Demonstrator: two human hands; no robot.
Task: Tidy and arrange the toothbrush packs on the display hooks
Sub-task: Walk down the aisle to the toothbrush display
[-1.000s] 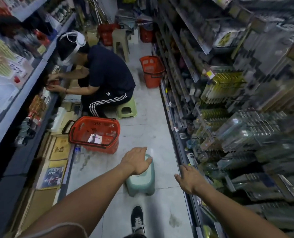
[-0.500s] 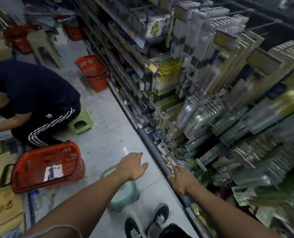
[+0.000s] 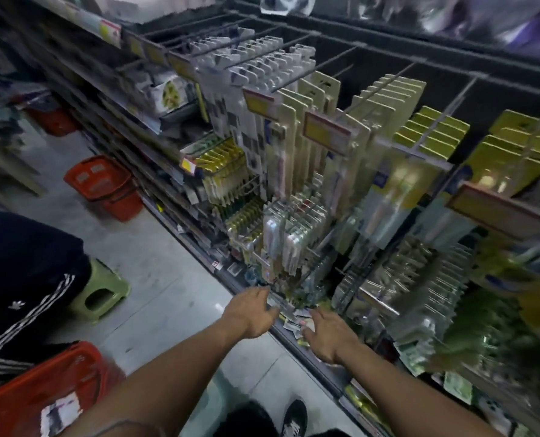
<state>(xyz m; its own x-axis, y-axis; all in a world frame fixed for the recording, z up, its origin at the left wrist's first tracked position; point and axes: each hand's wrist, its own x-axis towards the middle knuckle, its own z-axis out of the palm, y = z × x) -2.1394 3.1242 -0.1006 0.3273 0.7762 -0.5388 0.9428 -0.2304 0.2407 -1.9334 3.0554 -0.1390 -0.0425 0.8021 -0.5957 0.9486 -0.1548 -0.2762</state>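
Rows of toothbrush packs (image 3: 289, 244) hang on metal display hooks (image 3: 385, 82) across the shelving on the right; the picture is blurred. Gold-backed packs (image 3: 432, 137) hang higher, clear blister packs (image 3: 420, 279) lower. My left hand (image 3: 251, 312) reaches toward the low shelf edge (image 3: 297, 337), fingers loosely extended and holding nothing. My right hand (image 3: 328, 337) lies just to its right at the same edge, fingers spread over small loose packs (image 3: 295, 321) lying there. Whether either hand touches a pack I cannot tell.
A person in dark clothes (image 3: 22, 279) sits on a green stool (image 3: 101, 291) at the left. One red basket (image 3: 44, 392) stands at my lower left, another red basket (image 3: 104, 184) further up the aisle. My shoe (image 3: 295, 417) is on the tiled floor.
My view has swung right, toward the hooks. Both hands have moved forward to the low shelf edge, and the left hand has left the small stool it hovered over.
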